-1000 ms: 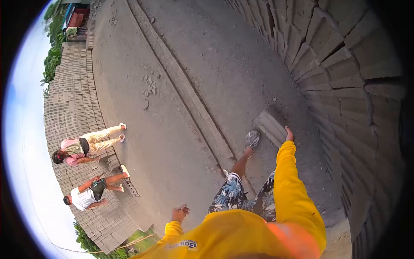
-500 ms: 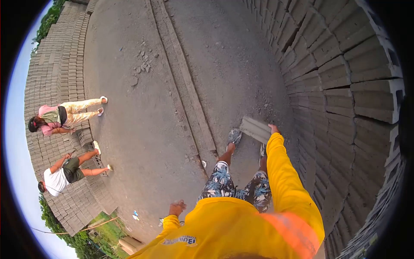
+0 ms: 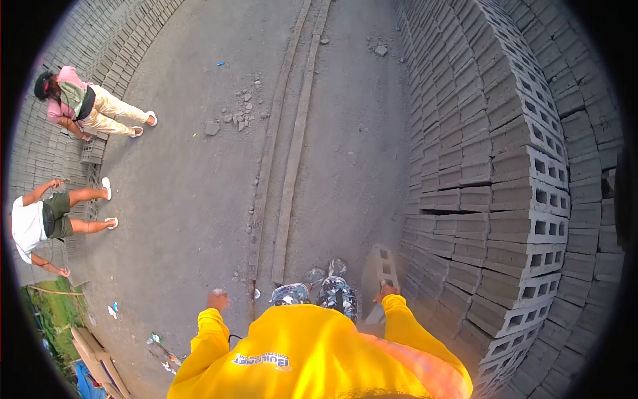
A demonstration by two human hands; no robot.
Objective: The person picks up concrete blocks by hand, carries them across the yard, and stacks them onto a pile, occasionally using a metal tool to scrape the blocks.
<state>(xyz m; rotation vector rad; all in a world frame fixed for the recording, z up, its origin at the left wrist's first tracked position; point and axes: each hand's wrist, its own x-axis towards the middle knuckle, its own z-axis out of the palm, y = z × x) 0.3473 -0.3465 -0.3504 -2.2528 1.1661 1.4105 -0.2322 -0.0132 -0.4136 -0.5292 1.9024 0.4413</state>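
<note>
While the right hand [image 3: 386,290] is wrapped around the top edge of a grey block [image 3: 377,274] hanging beside the legs, the left hand [image 3: 217,300] swings free with its fingers curled together, holding nothing. Underfoot is dusty grey ground [image 3: 193,193] with two long rails [image 3: 290,153] running away. A tall wall of stacked blocks [image 3: 505,173] stands just to the right. Two people [image 3: 73,100] bend by another pile of blocks [image 3: 93,46] on the left.
</note>
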